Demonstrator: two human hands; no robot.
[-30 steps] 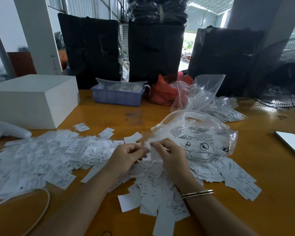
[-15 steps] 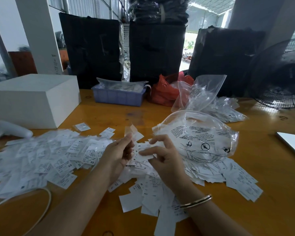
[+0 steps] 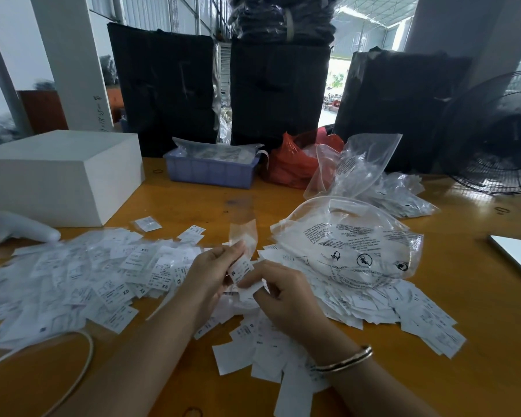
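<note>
Right hand (image 3: 286, 296) has closed in on left hand (image 3: 208, 275): left pinches one small clear plastic sleeve (image 3: 243, 236), right pinches one white printed paper label (image 3: 240, 270).

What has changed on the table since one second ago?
The left hand lifted a small clear sleeve from the pile and holds it upright. The right hand, which worked low beside it, now pinches a white label marked M at the sleeve's lower end. The big printed bag, white box and label piles stayed put.
</note>
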